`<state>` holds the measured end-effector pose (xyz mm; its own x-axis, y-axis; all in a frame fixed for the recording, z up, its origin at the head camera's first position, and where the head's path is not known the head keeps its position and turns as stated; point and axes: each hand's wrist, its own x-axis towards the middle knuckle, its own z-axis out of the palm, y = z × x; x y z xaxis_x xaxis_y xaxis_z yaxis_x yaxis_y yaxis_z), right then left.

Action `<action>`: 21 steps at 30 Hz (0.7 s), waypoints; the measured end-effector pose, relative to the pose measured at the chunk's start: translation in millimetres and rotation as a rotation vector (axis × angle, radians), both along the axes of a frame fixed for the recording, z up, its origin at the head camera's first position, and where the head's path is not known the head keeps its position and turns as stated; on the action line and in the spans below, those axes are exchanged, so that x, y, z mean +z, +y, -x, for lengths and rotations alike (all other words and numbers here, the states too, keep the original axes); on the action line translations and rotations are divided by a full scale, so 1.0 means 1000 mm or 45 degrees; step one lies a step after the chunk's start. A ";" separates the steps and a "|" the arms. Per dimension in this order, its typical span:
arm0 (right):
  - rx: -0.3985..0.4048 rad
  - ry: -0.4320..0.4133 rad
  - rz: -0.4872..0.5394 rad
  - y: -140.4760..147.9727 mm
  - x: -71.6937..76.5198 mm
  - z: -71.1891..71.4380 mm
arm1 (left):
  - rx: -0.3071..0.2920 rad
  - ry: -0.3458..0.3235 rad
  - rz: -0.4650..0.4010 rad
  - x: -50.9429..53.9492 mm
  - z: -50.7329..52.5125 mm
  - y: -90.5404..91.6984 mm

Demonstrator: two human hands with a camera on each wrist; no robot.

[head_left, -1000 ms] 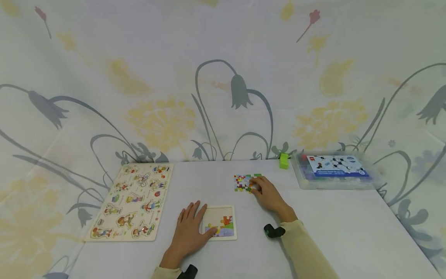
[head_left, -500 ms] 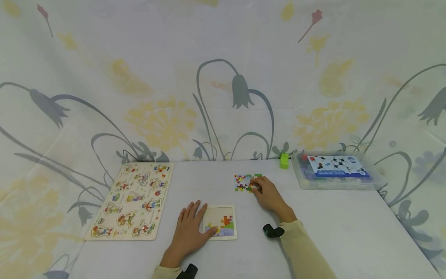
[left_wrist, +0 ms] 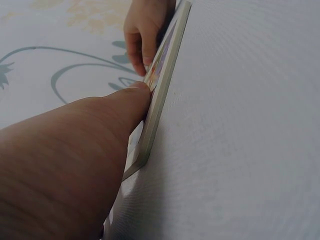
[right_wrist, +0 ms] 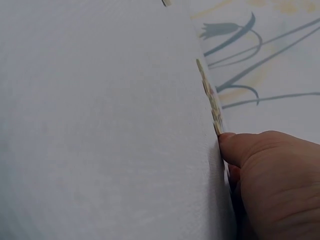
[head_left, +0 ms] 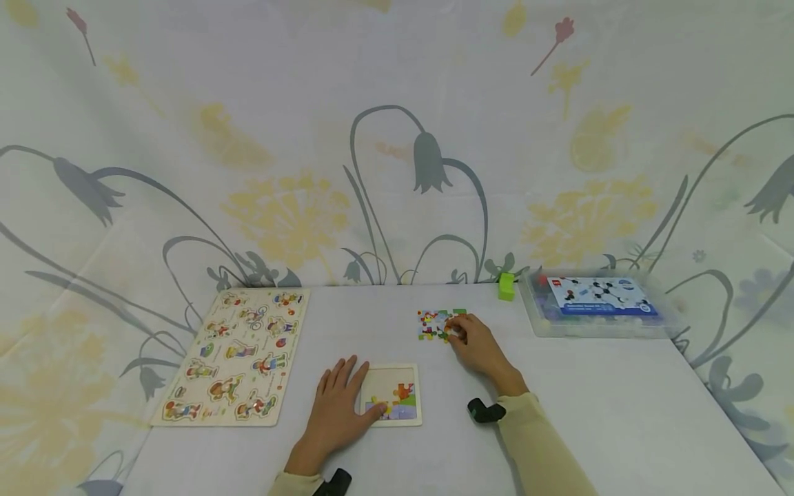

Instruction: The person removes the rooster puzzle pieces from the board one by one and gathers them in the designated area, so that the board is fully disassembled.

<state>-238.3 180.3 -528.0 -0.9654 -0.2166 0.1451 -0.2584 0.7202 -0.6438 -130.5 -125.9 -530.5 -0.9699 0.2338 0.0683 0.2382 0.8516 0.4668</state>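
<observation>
My left hand [head_left: 337, 412] lies with its fingers spread on the white table at the left edge of a small wooden puzzle tray [head_left: 380, 376]. Its thumb rests over the tray's lower part, where several colourful pieces [head_left: 402, 410] sit; the upper left of the tray bottom is bare wood. Beyond the tray, a patch of loose jigsaw pieces [head_left: 431, 322] lies flat on the table. At the right side of that patch, my right hand [head_left: 482, 350] has thumb and fingers curled together on a jigsaw piece, which they mostly cover. In the right wrist view the thumb meets the pieces' edge [right_wrist: 212, 106].
A large wooden board of picture figures [head_left: 238, 358] lies at left. Toward the back stand a lime-green block [head_left: 505, 286] and a clear plastic box [head_left: 538, 326] with a printed label [head_left: 598, 296]. A flower-printed cloth [head_left: 298, 138] hangs behind the table.
Both hands stay nearly still over the last second. The right fingers shift very slightly at the jigsaw pieces, and the view tilts a little.
</observation>
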 end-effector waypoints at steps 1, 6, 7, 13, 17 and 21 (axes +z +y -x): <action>0.002 0.001 -0.001 0.000 0.000 0.000 | 0.001 -0.001 -0.002 0.000 0.000 0.000; -0.029 -0.001 0.042 0.002 -0.002 -0.002 | -0.002 -0.005 -0.016 0.000 -0.001 0.000; -0.046 -0.009 0.059 0.004 -0.003 -0.002 | -0.005 -0.007 -0.017 0.000 0.000 0.000; -0.109 -0.067 0.189 0.010 -0.006 -0.011 | -0.015 -0.010 -0.014 -0.001 0.001 0.002; -0.113 -0.046 0.189 0.006 -0.010 -0.019 | -0.014 0.001 -0.017 0.000 0.000 0.001; -0.109 -0.043 0.188 0.001 -0.010 -0.027 | -0.010 -0.001 -0.017 0.000 -0.001 0.001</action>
